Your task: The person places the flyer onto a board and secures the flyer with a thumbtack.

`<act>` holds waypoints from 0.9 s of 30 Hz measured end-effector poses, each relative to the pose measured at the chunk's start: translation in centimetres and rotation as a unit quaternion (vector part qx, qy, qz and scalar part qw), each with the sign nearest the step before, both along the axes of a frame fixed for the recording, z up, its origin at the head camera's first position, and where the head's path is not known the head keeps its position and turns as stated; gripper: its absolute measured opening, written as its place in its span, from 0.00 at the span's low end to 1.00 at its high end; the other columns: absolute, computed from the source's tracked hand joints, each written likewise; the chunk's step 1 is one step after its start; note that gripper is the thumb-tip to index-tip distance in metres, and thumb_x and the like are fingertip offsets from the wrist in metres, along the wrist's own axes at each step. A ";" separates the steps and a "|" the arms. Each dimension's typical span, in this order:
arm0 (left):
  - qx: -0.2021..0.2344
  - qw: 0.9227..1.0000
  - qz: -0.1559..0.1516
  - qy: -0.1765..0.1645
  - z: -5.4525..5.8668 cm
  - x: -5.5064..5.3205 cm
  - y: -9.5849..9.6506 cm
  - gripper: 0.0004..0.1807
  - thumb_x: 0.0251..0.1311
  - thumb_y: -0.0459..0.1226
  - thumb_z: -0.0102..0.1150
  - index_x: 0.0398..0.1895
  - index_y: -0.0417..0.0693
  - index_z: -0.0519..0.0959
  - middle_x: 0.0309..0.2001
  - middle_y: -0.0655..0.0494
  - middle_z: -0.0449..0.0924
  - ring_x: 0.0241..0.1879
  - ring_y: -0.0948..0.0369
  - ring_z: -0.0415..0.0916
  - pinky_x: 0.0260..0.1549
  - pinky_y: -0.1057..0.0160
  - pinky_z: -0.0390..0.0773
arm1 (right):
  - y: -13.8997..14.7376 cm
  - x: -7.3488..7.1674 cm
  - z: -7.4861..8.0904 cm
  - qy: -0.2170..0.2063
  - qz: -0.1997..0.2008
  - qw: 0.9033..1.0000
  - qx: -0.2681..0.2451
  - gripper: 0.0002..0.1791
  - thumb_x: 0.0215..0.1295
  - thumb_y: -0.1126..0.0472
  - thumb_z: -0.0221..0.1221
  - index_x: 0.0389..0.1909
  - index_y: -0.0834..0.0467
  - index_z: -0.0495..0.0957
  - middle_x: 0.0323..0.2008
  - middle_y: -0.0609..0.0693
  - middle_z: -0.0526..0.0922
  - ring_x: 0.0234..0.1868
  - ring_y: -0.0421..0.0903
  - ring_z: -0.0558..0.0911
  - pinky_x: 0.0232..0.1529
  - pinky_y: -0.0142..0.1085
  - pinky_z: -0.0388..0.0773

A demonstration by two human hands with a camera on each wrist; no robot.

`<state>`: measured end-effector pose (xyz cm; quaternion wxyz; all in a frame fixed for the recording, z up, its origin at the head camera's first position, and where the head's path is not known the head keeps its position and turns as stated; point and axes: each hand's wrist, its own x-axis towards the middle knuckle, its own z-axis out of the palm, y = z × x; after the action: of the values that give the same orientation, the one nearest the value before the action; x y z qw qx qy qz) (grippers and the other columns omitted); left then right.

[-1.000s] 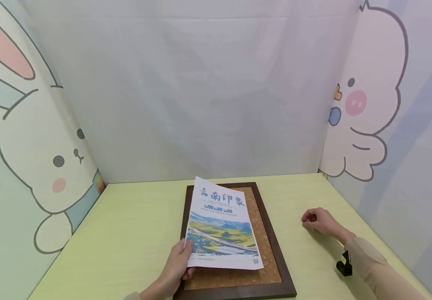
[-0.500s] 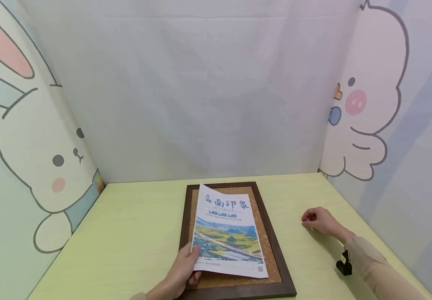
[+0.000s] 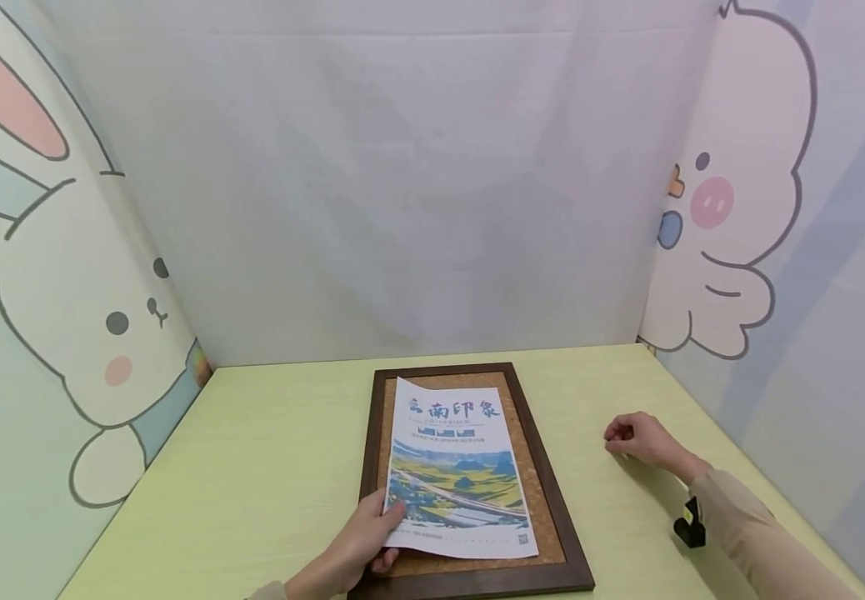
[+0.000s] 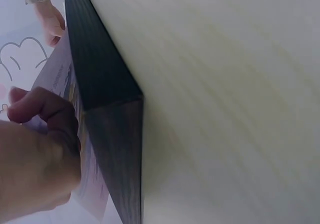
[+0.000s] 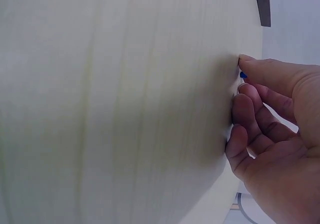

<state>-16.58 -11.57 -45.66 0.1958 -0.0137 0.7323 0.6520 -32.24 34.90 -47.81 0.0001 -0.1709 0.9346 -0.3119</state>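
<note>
A printed poster [image 3: 455, 475] with a landscape picture and large characters lies over a cork board [image 3: 541, 500] with a dark brown frame [image 3: 477, 581]. My left hand [image 3: 361, 537] pinches the poster's lower left edge, thumb on top and fingers beneath; the left wrist view shows that hand [image 4: 45, 144] beside the frame's corner. The sheet's upper left corner curls up a little. To the right of the board, my right hand [image 3: 646, 442] rests on the table with fingers curled. In the right wrist view, a small blue thing [image 5: 243, 75] shows between its thumb and fingers, mostly hidden.
The pale yellow table [image 3: 267, 467] extends on both sides of the board. A grey-white cloth wall [image 3: 417, 183] stands behind it, with cartoon-printed side walls. A black wrist device [image 3: 691, 523] sits on the right sleeve.
My left hand has brought the poster down and slightly right, so it lies flatter and straighter over the cork. My right hand stays in place.
</note>
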 end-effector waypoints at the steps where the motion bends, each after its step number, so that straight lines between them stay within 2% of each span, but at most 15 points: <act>1: 0.001 1.000 -0.001 -0.001 0.0 0.0 0.0 0.19 0.76 0.38 0.37 0.62 0.35 0.62 0.22 0.55 0.80 0.09 0.69 0.62 0.08 0.73 0.62 | 0.0 0.0 0.0 -0.001 -0.001 1.000 0.000 0.05 0.55 0.64 0.67 0.31 0.60 0.81 0.25 0.46 0.79 0.24 0.32 0.69 0.26 0.27 0.68; 11: 0.002 1.000 -0.021 0.017 0.0 0.0 -0.1 0.20 0.75 0.39 0.41 0.62 0.34 0.64 0.21 0.57 0.80 0.08 0.69 0.62 0.08 0.72 0.60 | -0.3 0.0 0.1 -0.007 0.000 1.000 0.001 0.05 0.56 0.64 0.66 0.31 0.60 0.81 0.25 0.47 0.79 0.24 0.33 0.70 0.26 0.27 0.69; 14: -0.025 0.999 -0.032 0.022 0.1 0.0 -0.3 0.21 0.74 0.41 0.43 0.61 0.36 0.67 0.20 0.57 0.79 0.07 0.69 0.60 0.08 0.72 0.59 | -0.4 0.2 0.2 -0.008 -0.005 1.000 0.003 0.05 0.56 0.64 0.67 0.31 0.61 0.81 0.26 0.47 0.80 0.25 0.33 0.70 0.26 0.27 0.69; 17: -0.076 0.995 -0.047 0.047 0.3 -0.1 -0.7 0.20 0.72 0.44 0.47 0.56 0.36 0.70 0.16 0.59 0.74 0.07 0.70 0.56 0.08 0.72 0.56 | -0.5 0.3 0.2 -0.008 -0.007 1.000 0.004 0.05 0.56 0.64 0.67 0.31 0.60 0.81 0.26 0.48 0.80 0.25 0.33 0.70 0.26 0.27 0.69; 19: -0.134 0.986 -0.054 0.087 0.4 -0.3 -1.1 0.18 0.71 0.46 0.49 0.46 0.37 0.73 0.14 0.61 0.67 0.08 0.69 0.55 0.08 0.71 0.56 | -0.5 0.3 0.2 -0.007 -0.009 1.000 0.005 0.06 0.55 0.63 0.67 0.31 0.60 0.81 0.26 0.48 0.80 0.24 0.33 0.70 0.26 0.28 0.69; 20: -0.165 0.978 -0.057 0.110 0.5 -0.4 -1.4 0.17 0.70 0.46 0.50 0.41 0.38 0.74 0.14 0.62 0.64 0.09 0.68 0.54 0.09 0.71 0.55 | -0.4 0.3 0.2 -0.006 -0.010 1.000 0.006 0.06 0.55 0.63 0.67 0.31 0.60 0.81 0.26 0.48 0.80 0.24 0.33 0.70 0.26 0.28 0.69; 23: -0.262 0.948 -0.056 0.170 1.0 -0.5 -2.0 0.17 0.68 0.47 0.53 0.26 0.45 0.69 0.14 0.63 0.61 0.12 0.67 0.56 0.11 0.70 0.55 | -0.4 0.3 0.1 0.000 -0.014 1.000 0.011 0.05 0.55 0.63 0.67 0.30 0.60 0.81 0.26 0.47 0.80 0.24 0.32 0.70 0.25 0.28 0.70; 26: -0.326 0.920 -0.057 0.208 1.6 -0.6 -2.3 0.17 0.65 0.45 0.57 0.22 0.49 0.68 0.15 0.63 0.63 0.14 0.66 0.58 0.13 0.69 0.56 | -0.3 0.3 0.0 0.003 -0.017 1.000 0.013 0.05 0.55 0.64 0.67 0.30 0.60 0.81 0.26 0.47 0.80 0.24 0.33 0.71 0.25 0.28 0.70; 27: -0.337 0.915 -0.058 0.215 1.7 -0.7 -2.4 0.16 0.64 0.44 0.58 0.22 0.49 0.68 0.15 0.63 0.63 0.14 0.66 0.59 0.13 0.69 0.56 | -0.3 0.3 0.0 0.003 -0.017 1.000 0.013 0.05 0.55 0.64 0.67 0.30 0.60 0.81 0.25 0.47 0.80 0.24 0.33 0.71 0.25 0.28 0.70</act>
<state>-17.28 -13.96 -43.92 0.0546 0.1045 0.9326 0.3412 -31.95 34.56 -47.79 -0.0060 -0.1559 0.9414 -0.2991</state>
